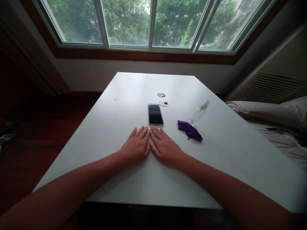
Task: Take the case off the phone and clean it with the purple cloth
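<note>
My left hand [136, 145] and my right hand [164, 147] lie flat, palms down, side by side on the white table [115, 127], index fingers touching. Both are open and hold nothing. Just beyond my fingertips lies a smartphone [155, 114], face up with a dark screen. To the right of the phone a crumpled purple cloth [190, 130] rests on the table. A small clear spray bottle [198, 112] with a white top lies on its side right behind the cloth.
Beyond the phone sit two small round items, one dark [161, 95] and one pale [163, 103]. A wide window [148, 22] fills the far wall. A bed with pale bedding [271, 118] stands to the right. Dark wooden floor [48, 127] lies to the left.
</note>
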`<move>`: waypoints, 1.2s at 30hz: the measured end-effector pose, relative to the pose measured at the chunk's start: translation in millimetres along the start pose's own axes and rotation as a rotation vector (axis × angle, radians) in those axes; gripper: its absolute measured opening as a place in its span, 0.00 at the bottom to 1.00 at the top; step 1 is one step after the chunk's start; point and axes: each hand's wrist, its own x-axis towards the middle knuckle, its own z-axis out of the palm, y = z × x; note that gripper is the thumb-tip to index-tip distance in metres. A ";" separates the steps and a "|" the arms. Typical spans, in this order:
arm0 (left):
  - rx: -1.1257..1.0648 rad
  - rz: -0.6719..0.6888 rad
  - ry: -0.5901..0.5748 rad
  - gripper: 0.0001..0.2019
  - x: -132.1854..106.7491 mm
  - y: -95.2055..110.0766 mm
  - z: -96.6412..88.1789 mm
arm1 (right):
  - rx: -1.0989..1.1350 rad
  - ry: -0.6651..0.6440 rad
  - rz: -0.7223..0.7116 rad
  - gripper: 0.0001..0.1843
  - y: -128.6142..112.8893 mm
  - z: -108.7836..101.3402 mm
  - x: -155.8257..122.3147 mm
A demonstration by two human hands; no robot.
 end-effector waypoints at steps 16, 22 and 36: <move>-0.312 -0.002 0.360 0.16 0.4 -20.7 -13.1 | 0.150 0.417 0.126 0.26 6.9 4.0 9.1; -0.491 -0.047 0.492 0.09 -2.3 -22.4 -19.9 | 0.030 0.415 0.409 0.40 9.7 11.4 27.0; -1.244 -0.406 0.314 0.19 2.3 -29.5 -28.8 | 0.036 0.417 0.555 0.40 3.5 -6.9 57.0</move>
